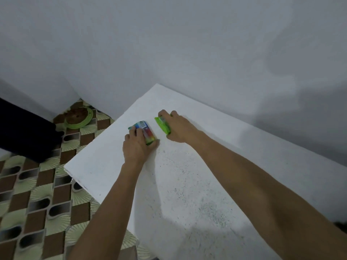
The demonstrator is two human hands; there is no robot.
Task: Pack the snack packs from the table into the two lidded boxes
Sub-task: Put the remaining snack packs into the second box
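Two small green lidded boxes sit side by side near the far left corner of the white table. The left box shows colourful snack packs through its clear top. My left hand lies over its near end, fingers curled round its sides. The right box is bright green and mostly covered by my right hand, whose fingers wrap over its far side. I see no loose snack packs on the table.
A grey wall runs behind the table. To the left, a patterned tiled floor holds a round green-rimmed dish and a dark object. The table's left edge lies close to the left box.
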